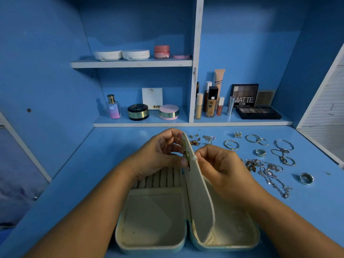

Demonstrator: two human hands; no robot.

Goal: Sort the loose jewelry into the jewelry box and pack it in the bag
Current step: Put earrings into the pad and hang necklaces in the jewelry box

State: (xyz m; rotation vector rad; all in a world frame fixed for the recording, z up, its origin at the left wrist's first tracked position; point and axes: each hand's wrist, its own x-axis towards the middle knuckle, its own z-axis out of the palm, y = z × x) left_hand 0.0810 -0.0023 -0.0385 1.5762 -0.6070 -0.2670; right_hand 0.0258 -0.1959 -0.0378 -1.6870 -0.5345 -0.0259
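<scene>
The jewelry box lies open and flat on the blue desk, right in front of the person, its two cream-lined halves side by side. A stiff cream flap stands upright along the hinge between the halves. The left hand is at the flap's left face, its fingers curled in and pinching a green-and-gold earring against the panel. The right hand is on the other side, its fingers bent narrow and pinching the flap's edge at a small white snap. Behind the left hand, the left half shows a row of padded ring rolls. The loose jewelry lies on the desk to the right of the box: stud earrings near the flap's top, thin hoops, bangles, a silver band, a tangle of chains just beside the right hand, and a wide silver ring farther out. Along the shelf behind stand cosmetics, among them a foundation bottle and an eyeshadow palette.
</scene>
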